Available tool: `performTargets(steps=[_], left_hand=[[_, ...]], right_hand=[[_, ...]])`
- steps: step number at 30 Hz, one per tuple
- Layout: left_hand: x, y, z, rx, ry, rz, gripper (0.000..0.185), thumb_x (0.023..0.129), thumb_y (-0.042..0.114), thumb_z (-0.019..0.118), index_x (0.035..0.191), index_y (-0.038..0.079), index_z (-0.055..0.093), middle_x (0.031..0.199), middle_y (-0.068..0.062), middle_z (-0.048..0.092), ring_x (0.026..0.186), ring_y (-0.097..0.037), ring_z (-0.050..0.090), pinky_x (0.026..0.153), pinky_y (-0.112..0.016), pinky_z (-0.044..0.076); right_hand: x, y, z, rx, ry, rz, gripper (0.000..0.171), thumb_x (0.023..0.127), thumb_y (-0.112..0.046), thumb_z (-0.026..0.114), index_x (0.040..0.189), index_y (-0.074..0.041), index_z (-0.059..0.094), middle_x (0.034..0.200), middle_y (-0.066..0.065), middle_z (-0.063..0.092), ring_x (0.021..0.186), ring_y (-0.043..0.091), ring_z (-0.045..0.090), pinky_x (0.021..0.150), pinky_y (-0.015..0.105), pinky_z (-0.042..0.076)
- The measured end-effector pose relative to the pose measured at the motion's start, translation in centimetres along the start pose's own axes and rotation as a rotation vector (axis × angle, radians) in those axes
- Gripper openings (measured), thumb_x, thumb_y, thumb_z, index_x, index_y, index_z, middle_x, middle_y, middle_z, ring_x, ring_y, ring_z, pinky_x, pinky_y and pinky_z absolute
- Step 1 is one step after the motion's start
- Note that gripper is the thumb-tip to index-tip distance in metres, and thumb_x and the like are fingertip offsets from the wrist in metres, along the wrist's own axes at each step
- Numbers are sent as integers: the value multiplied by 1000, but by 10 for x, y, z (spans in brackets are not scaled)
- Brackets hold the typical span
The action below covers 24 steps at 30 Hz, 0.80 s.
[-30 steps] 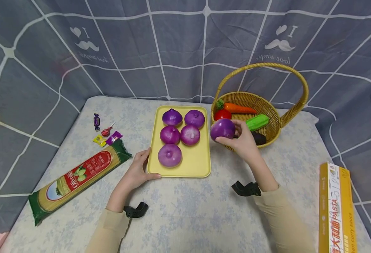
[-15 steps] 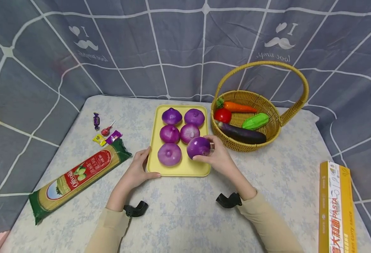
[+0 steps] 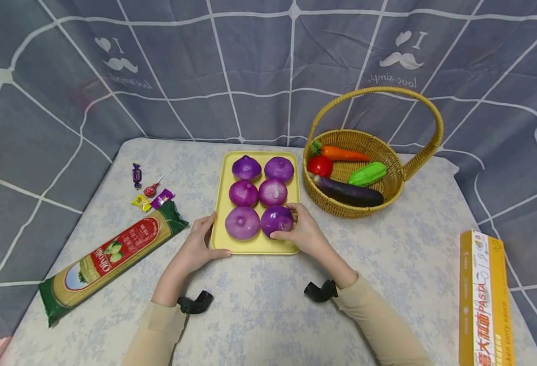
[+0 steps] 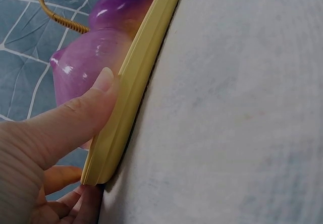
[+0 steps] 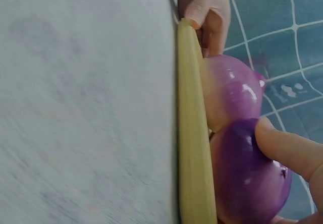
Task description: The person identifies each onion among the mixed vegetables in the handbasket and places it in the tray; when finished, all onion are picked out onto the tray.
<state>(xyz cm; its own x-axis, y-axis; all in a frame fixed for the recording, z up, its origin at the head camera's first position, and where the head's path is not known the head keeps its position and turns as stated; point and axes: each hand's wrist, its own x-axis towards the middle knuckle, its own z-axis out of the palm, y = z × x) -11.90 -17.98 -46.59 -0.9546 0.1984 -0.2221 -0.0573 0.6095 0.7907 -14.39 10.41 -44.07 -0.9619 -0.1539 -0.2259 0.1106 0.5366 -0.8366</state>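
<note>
Six round purple onions sit in two columns on a flat yellow rectangular tray (image 3: 295, 203), and the one at the near right, a dark purple onion (image 3: 276, 220), is gripped by the right hand (image 3: 306, 235), whose fingers curl round its right side and whose thumb lies along its front. In the right wrist view that onion (image 5: 250, 176) rests just inside the tray's raised edge, a fingertip pressed on its top, touching the paler purple onion (image 3: 242, 223) beside it. The left hand (image 3: 196, 245) holds the tray's near left corner, thumb over the rim and fingers tucked under the edge, as the left wrist view shows. Just right of the tray stands a round woven wicker basket with an arched handle (image 3: 425, 107), holding an orange carrot (image 3: 345, 153), a red tomato (image 3: 320, 165), a green cucumber (image 3: 367, 174) and a dark aubergine (image 3: 348, 190). Left of the tray lie a long green bag of spaghetti (image 3: 110, 256) and a few small wrapped sweets (image 3: 150, 192). A yellow pasta box (image 3: 484, 295) lies at the table's near right edge, well apart from the tray.
</note>
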Motion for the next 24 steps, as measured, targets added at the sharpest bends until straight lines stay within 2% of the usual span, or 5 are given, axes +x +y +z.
performTargets(steps=[3,8,15,24], left_hand=[[-1,0,-1,-2,-4,-3,112,75,23,87,157,0,14,155,-27,18,144,-43,25,118,-56,23],[-3,1,-3,7,-4,-1,112,75,24,87,157,0,14,155,-28,19,143,-43,26,118,-57,24],[-2,0,-3,1,3,0,112,75,23,87,157,0,14,155,-27,19,143,-43,27,118,-56,25],[-2,-1,-4,9,-2,7,112,75,24,87,157,-1,14,154,-27,19,143,-43,28,117,-57,25]], right_hand=[[-1,-1,2,14,2,20,86,74,-28,88,143,-6,41,138,18,49,122,35,53,103,47,47],[-3,-2,4,3,10,3,84,77,-28,85,145,-5,40,139,19,50,121,34,55,101,46,48],[-4,-2,4,-6,13,-15,91,80,-28,83,151,-2,33,140,22,48,123,34,54,102,44,49],[-9,0,-3,60,-16,-43,89,82,-23,81,151,0,30,148,20,41,133,34,47,109,42,44]])
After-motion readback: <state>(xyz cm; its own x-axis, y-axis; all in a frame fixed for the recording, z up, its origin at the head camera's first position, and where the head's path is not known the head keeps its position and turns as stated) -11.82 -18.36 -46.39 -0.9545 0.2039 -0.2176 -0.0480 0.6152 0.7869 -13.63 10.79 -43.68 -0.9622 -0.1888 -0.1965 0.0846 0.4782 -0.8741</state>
